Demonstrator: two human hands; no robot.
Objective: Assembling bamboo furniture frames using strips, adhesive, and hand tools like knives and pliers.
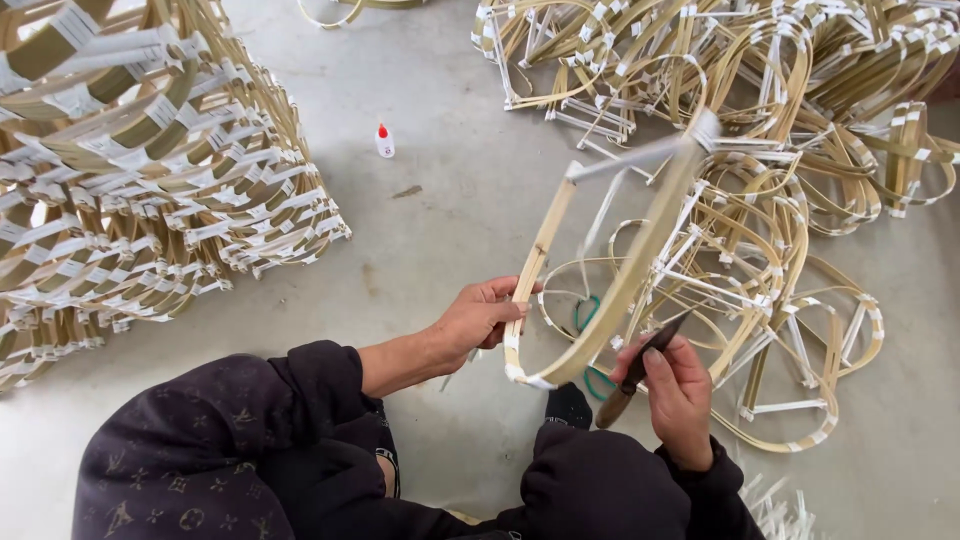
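Observation:
My left hand grips the lower straight side of a bamboo strip frame, a curved loop bound with white tape at its corners, held up over the concrete floor. My right hand is shut on a dark-handled knife, its blade pointing up toward the curved strip of the frame. The upper part of the frame is blurred. Dark sleeves cover both my arms.
A tall stack of taped bamboo frames stands at the left. More loose frames lie piled at the right and top. A small white glue bottle with a red cap stands on the floor. Green-handled scissors lie under the frame.

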